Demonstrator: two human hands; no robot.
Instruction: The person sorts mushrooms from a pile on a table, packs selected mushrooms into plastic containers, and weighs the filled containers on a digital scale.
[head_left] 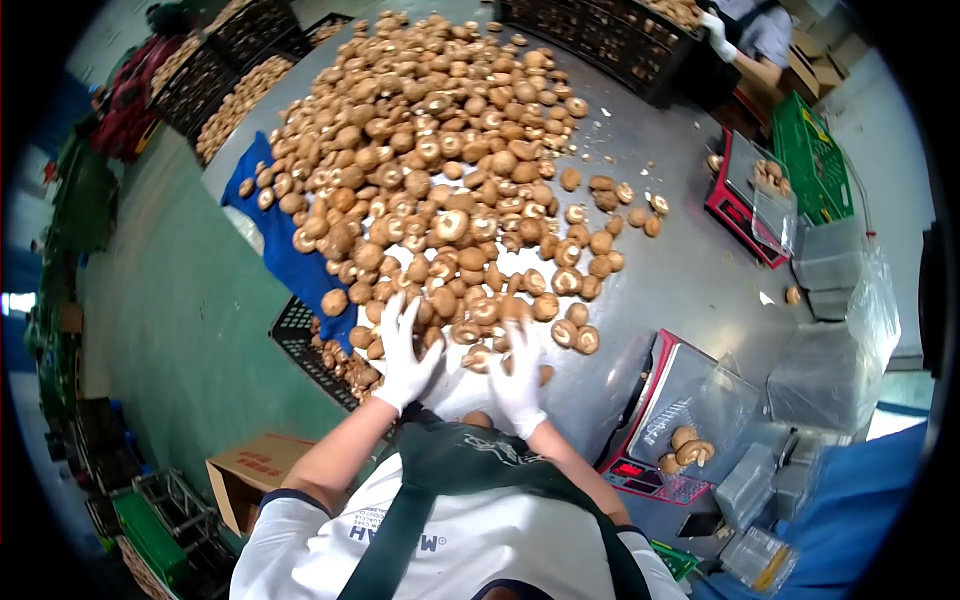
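A large heap of brown shiitake mushrooms (430,130) covers the metal table, some cap up and some showing pale undersides. My left hand (403,365), in a white glove, is at the heap's near edge with fingers spread and a mushroom beside its thumb. My right hand (518,385), gloved too, reaches over the near mushrooms with fingers stretched out, their tips slightly blurred. Just left of it a shiitake mushroom (477,358) lies close to the thumb. Neither hand is visibly closed around a mushroom.
A red scale (650,425) bearing several mushrooms stands at right, another scale (745,200) farther back. Below the table's left edge sits a black crate (310,350) of mushrooms, near a blue cloth (290,265). Clear plastic boxes (815,375) are stacked right. A co-worker's gloved hand (717,35) touches a far crate.
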